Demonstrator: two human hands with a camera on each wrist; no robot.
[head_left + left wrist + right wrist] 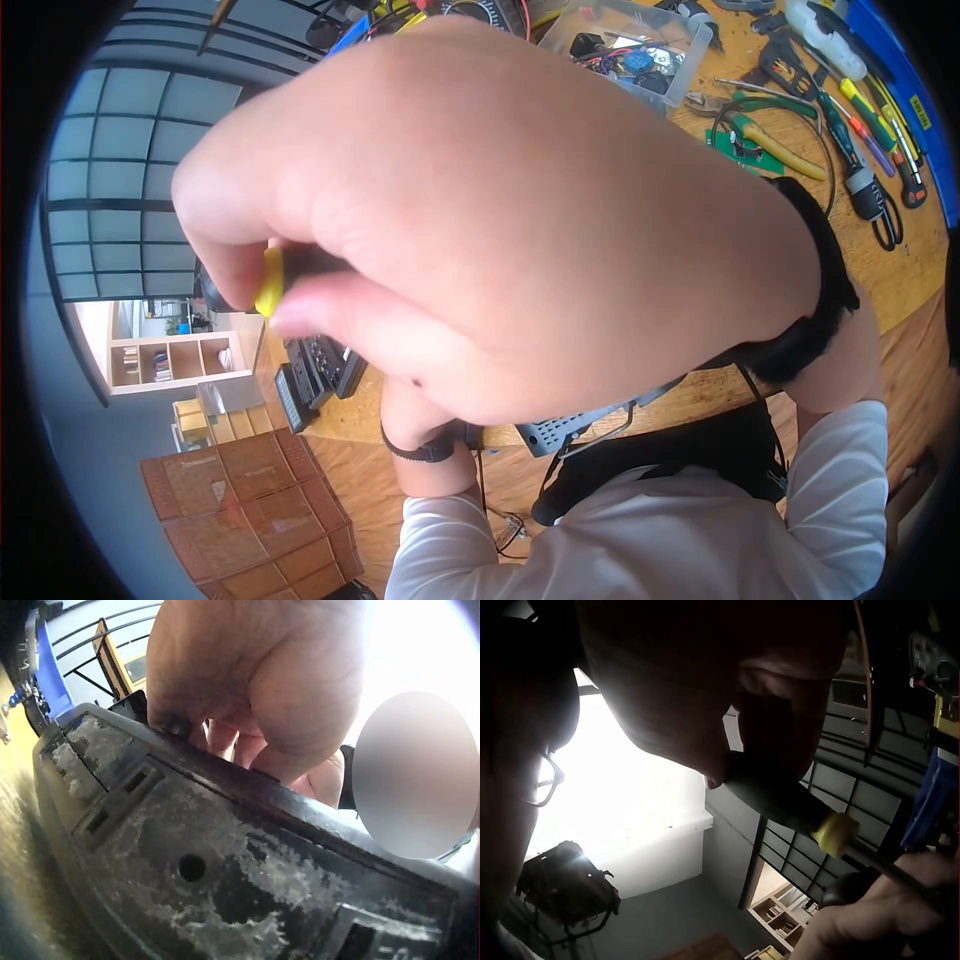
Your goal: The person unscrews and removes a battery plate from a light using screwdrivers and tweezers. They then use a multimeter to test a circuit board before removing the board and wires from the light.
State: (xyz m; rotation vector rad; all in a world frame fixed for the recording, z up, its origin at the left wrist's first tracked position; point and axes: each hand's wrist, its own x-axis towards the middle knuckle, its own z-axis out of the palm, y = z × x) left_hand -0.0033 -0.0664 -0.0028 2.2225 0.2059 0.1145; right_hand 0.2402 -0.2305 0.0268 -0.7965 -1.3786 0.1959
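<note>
My right hand (520, 220) fills the middle of the head view, fingertips and thumb curled round a screwdriver. In the right wrist view, the screwdriver (780, 801) has a dark handle, a yellow collar and a thin shaft slanting down toward my left hand (877, 911). The head view mostly hides that hand behind the right one. Close up in the left wrist view is a worn black plastic casing (187, 832) with slots, a round hole and grey scuffed patches. The left hand's fingers reach behind its upper edge and grip it. The screwdriver's tip is hidden.
On the wooden table stands a clear plastic bin (625, 50) of electronic parts. Beside it lie a green circuit board (745, 150), yellow-green-handled pliers (780, 150) and several hand tools near a blue tray (925, 110). Black devices (318, 372) sit near the left edge; cardboard boxes (250, 510) are beyond.
</note>
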